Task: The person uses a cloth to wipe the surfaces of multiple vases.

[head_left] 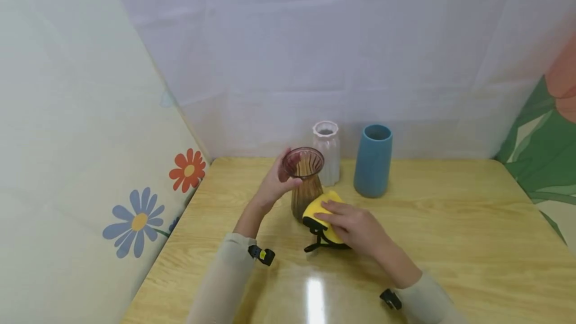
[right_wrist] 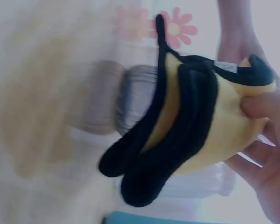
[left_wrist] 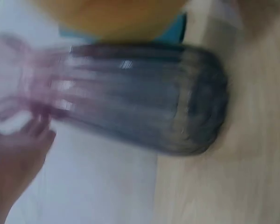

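Note:
A ribbed glass vase [head_left: 306,194], pinkish at the flared rim and smoky toward the base, stands slightly tilted near the table's middle. My left hand [head_left: 275,179] grips it around the neck, just under the rim. In my right hand [head_left: 357,224] is a folded yellow cloth with black edging [head_left: 332,201], pinched between thumb and fingers and held against the vase's lower right side. The right wrist view shows the cloth [right_wrist: 233,126] bunched, its black-trimmed edges hanging loose. Motion blurs the vase [left_wrist: 130,98] in the left wrist view.
Behind the glass vase stands a white fluted vase [head_left: 330,159]. A tall blue vase [head_left: 373,164] is to its right. The wooden table [head_left: 450,224] meets a pale sheet [head_left: 288,54] at the back and a flower-printed sheet [head_left: 81,114] on the left.

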Available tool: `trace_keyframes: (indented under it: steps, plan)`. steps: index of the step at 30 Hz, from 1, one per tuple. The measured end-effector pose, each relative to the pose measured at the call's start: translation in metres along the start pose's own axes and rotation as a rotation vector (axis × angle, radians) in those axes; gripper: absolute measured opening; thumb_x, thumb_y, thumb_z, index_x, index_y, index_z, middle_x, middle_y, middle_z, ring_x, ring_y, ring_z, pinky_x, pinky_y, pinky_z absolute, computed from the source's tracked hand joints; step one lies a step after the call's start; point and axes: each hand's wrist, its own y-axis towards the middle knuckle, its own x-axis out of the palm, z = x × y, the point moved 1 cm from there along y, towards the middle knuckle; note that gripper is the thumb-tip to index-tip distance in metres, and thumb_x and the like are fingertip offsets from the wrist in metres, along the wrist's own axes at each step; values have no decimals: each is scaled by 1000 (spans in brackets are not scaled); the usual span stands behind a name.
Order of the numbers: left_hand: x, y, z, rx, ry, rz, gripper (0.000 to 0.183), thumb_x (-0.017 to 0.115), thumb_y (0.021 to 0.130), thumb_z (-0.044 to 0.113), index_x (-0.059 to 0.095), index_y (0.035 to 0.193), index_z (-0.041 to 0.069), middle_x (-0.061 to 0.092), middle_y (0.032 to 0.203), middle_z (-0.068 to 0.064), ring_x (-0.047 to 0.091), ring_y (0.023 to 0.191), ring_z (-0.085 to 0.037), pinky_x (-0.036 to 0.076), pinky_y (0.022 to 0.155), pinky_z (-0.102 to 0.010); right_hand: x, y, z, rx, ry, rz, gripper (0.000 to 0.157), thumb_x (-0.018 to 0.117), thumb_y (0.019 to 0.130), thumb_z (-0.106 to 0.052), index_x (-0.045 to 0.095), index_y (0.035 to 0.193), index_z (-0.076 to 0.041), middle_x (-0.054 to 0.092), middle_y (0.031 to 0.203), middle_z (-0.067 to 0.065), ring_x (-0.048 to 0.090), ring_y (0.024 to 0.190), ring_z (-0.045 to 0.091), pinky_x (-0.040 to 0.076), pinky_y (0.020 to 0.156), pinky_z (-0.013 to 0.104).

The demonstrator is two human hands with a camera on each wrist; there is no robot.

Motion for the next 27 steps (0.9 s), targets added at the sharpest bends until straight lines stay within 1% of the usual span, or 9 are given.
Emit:
trace_keyframes:
  steps: [2,5,7,10,14,18,20,23,27]
  plan:
    - [9,-5,0,5,16,85,130,87,73,55,5,162,9,27,163,-18,25,152,-33,20,123,-49,-8,3,2,-18,-24,73,45,76,79,3,75,121,-15,71,123,14,70,111,32,59,85,42]
    - [21,-8,3,7,53,202,117,88,79,38,11,162,10,30,162,-16,27,151,-31,19,124,-47,-16,9,7,-21,-65,137,26,62,100,-9,74,122,-16,69,127,13,68,114,34,58,87,44]
    - [28,-8,4,9,67,261,110,87,80,28,15,161,10,34,160,-16,30,150,-31,21,123,-47,-17,12,10,-14,-80,149,30,48,109,-20,74,122,-17,69,128,13,66,117,34,57,89,45]
    - [33,-7,6,9,59,307,107,87,80,25,18,160,9,41,155,-15,37,146,-31,28,120,-47,-15,17,13,-14,-95,158,41,36,111,-28,75,120,-17,69,127,13,66,117,35,57,90,45]
    - [34,-7,7,13,49,310,103,85,82,23,19,159,7,45,150,-15,44,140,-31,31,119,-46,-5,21,18,-34,-110,164,41,37,110,-26,76,119,-17,70,127,13,65,118,36,57,91,44]
    - [31,-7,8,-4,90,292,97,84,83,22,22,158,9,47,149,-15,46,139,-31,30,120,-46,7,21,23,-42,-109,160,38,39,110,-25,75,121,-18,68,129,11,63,122,37,55,94,44]
    - [29,-7,8,-13,116,279,96,83,83,23,24,157,9,46,149,-14,46,139,-31,31,119,-47,12,21,24,-42,-105,158,31,47,109,-21,74,121,-18,68,129,11,62,123,38,54,95,45]
    - [27,-6,10,-19,132,256,94,82,84,23,24,157,9,46,149,-14,46,139,-31,34,117,-49,16,21,23,-46,-103,159,25,65,99,-12,74,121,-17,69,128,12,61,123,40,54,95,45]
    - [25,-6,12,-17,126,222,92,80,86,20,23,157,9,45,150,-15,45,139,-31,35,116,-49,19,21,20,-40,-93,155,42,78,81,-2,75,121,-15,69,126,15,62,121,41,55,94,45]
